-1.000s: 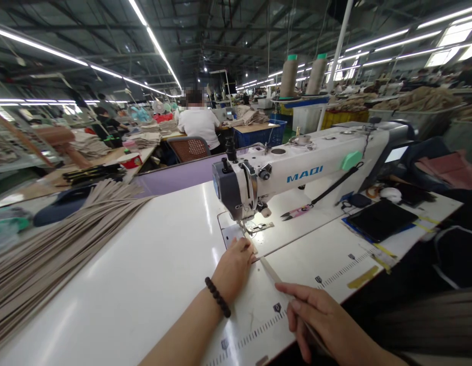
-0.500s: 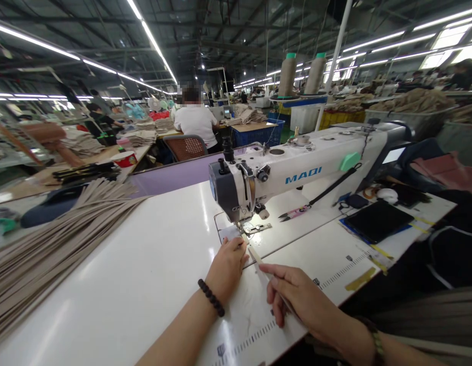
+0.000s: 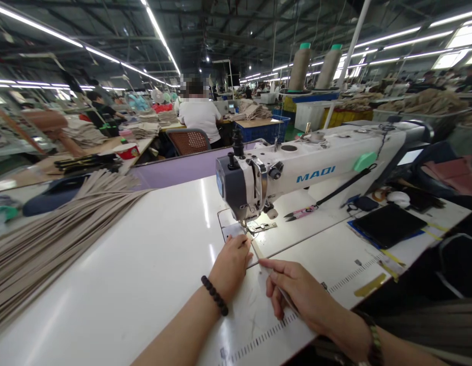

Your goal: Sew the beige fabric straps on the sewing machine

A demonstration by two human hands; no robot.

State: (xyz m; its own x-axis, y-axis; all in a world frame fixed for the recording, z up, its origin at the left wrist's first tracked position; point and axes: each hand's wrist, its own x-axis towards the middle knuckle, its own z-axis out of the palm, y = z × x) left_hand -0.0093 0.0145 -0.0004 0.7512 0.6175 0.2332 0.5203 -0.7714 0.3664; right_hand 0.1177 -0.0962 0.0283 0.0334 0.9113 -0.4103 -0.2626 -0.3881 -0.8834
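**Strip held at the needle of the sewing machine**

One narrow beige strip (image 3: 256, 249) lies flat on the white table (image 3: 152, 264), its far end under the presser foot of the sewing machine (image 3: 297, 173), its near end running back toward the operator. The left hand (image 3: 231, 265) rests just left of the needle, fingers curled down on the strip's far end, apparently to keep it against the plate. The right hand (image 3: 297, 292) sits nearer the operator, on the machine's near side, thumb and forefinger pinching the strip, judged to hold it straight in line with the needle. A dark bead bracelet (image 3: 214, 295) circles the left wrist.

Beneath the machine's arm lies one pair of pink-handled snips (image 3: 302, 213), within easy reach. Right of the machine lies one black tablet (image 3: 388, 223). Two thread cones (image 3: 314, 66) stand behind the machine. Far left of it, a fanned pile of like strips (image 3: 56, 239) lies on the table, too many to count. Beyond the machine, one person in a white shirt (image 3: 200, 119) sits at another bench, back turned
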